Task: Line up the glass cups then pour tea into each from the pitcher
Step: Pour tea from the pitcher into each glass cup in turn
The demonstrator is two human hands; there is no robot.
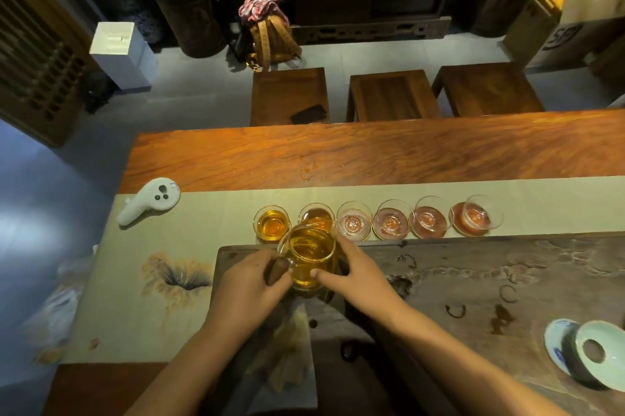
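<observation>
Left hand (250,283): fingers curled shut around the dark wooden handle (275,270) of the clear glass pitcher of amber tea (309,256). Right hand (358,275): fingers spread, thumb and fingertips pressed against the pitcher's glass wall on the side opposite the handle, steadying it. Both hands touch the pitcher; the left carries it, the right only braces.

Pitcher sits between the two hands, tilted forward, spout edge leaning away from the fingers over the second cup. About half full, judged from the tea level.

Just beyond the fingertips: row of six small clear glass cups on round coasters, running left to right across the pale cloth runner (209,212). Leftmost cup (272,223) holds amber tea. Second cup (316,216), directly ahead of the pitcher's lip, shows tea; cannot tell if the pour is running. Third cup (353,223) lies beyond the right hand's fingertips, then three more cups out to the last cup (478,215), all looking empty.

Key relation: row's long axis runs crosswise to the forearms; unfilled cups all lie rightward of the pitcher. Judgement: next move is a sideways shift right. Right hand nearer those cups, yet the handle is in the left.

Farther off: white handheld controller (148,200), far left on the runner.
</observation>
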